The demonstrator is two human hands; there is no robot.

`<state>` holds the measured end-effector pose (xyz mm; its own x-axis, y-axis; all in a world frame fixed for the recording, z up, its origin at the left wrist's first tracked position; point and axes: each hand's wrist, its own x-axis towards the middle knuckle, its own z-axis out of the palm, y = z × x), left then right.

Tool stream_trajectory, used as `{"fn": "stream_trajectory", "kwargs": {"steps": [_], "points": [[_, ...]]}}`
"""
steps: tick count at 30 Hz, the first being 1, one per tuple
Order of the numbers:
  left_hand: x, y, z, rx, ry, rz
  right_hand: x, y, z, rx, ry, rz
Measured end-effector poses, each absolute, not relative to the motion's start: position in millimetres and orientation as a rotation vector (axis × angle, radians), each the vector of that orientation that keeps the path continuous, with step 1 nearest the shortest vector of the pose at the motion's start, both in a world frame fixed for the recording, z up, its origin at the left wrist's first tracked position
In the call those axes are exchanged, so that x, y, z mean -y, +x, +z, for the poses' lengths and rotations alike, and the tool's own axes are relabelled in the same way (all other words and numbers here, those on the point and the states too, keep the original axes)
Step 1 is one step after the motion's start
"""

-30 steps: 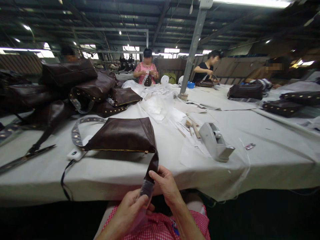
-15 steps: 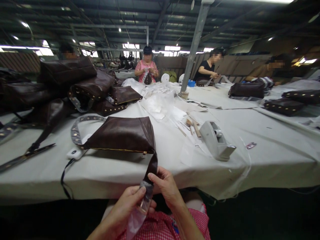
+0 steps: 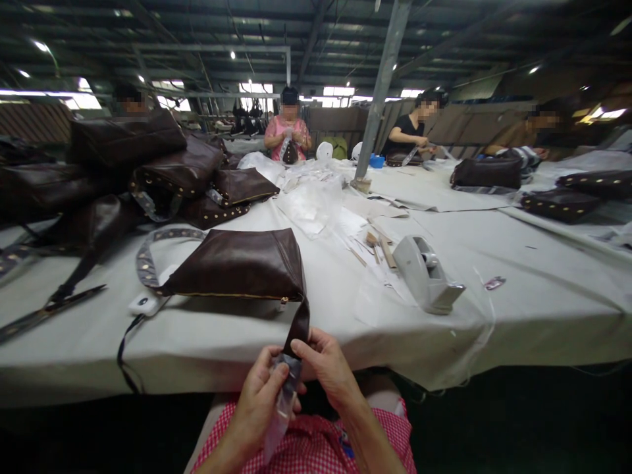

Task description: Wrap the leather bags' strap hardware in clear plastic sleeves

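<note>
A dark brown leather handbag (image 3: 237,263) lies on the table with its gold zipper edge facing me. From its right corner a brown strap (image 3: 297,327) runs down over the table's front edge. My left hand (image 3: 263,388) is closed round the strap's lower end, which sits in a clear plastic sleeve (image 3: 282,415). Higher up, my right hand (image 3: 326,368) pinches the strap between thumb and fingers. At the bag's left corner, the other strap part (image 3: 148,257), studded and wrapped in plastic, curls on the table.
Brown bags (image 3: 128,145) are heaped at the left, with scissors (image 3: 64,303) before them. A white device with a cord (image 3: 147,303) lies near the front edge. A grey tape dispenser (image 3: 427,276) stands right, near a brush (image 3: 372,243). Co-workers (image 3: 289,135) sit across the table.
My left hand has slid slightly up along the plastic-covered strap end, and its fingers have shifted. My right hand keeps its pinch. The view has moved a little.
</note>
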<state>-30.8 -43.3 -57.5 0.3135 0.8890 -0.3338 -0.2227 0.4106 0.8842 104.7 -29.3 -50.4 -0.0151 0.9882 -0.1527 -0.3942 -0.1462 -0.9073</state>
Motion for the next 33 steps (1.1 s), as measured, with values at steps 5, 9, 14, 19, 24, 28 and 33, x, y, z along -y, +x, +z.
{"fn": "stream_trajectory", "kwargs": {"steps": [5,9,14,19,24,28,33], "points": [[33,-23,-45,-0.934,0.728,0.813,38,115,-57,0.788,-1.027,1.344],[29,-23,-46,-0.911,0.743,0.781,52,125,-64,0.939,-1.126,1.171],[31,-23,-53,-0.916,0.744,0.778,59,123,-68,1.119,-1.174,0.965],[31,-22,-56,-0.929,0.737,0.761,57,120,-69,1.237,-1.236,0.823],[29,-25,-58,-0.897,0.749,0.73,56,120,-69,1.441,-1.297,0.7],[27,-31,-57,-0.847,0.767,0.708,57,117,-74,1.575,-1.346,0.583],[22,-36,-52,-0.742,0.757,0.698,55,112,-79,1.615,-1.337,0.356]]}}
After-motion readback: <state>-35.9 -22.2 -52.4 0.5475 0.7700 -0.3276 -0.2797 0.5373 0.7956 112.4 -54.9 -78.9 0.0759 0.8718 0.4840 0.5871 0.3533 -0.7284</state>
